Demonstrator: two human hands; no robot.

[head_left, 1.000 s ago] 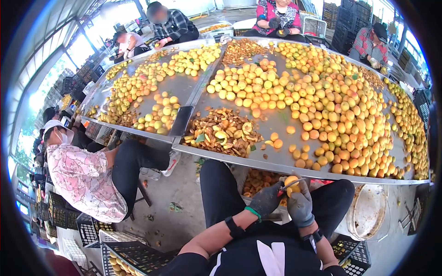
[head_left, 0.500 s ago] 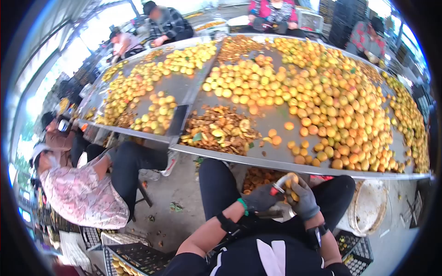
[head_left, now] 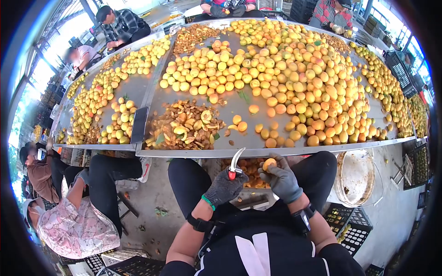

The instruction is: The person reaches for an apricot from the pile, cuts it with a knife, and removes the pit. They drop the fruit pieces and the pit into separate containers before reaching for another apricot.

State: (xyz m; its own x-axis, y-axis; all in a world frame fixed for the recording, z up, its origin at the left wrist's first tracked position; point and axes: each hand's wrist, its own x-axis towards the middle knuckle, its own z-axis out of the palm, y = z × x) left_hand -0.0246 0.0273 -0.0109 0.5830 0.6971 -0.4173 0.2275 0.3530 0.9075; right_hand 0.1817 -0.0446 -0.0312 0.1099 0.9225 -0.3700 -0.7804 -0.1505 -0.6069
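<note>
My left hand [head_left: 224, 187], in a dark grey glove, is closed around the red handle of a curved knife [head_left: 236, 159], its blade pointing up. To the right, my gloved right hand [head_left: 284, 183] pinches a small orange apricot [head_left: 269, 163] between thumb and fingers. Knife and apricot are apart, both just in front of the table's near edge. Between my knees, partly hidden by my hands, apricot pieces [head_left: 252, 171] lie in a container under the table.
The metal table [head_left: 184, 153] carries many whole apricots [head_left: 317, 96] and a heap of pits and scraps [head_left: 184, 126]. A white bucket [head_left: 354, 179] and a black crate [head_left: 350, 225] stand at my right. A seated person [head_left: 78, 230] is at my left; others sit around the table.
My hands have moved apart; the knife, which was up against the fruit, now stands upright away from it. The whole view has shifted, bringing the table's right side further into sight.
</note>
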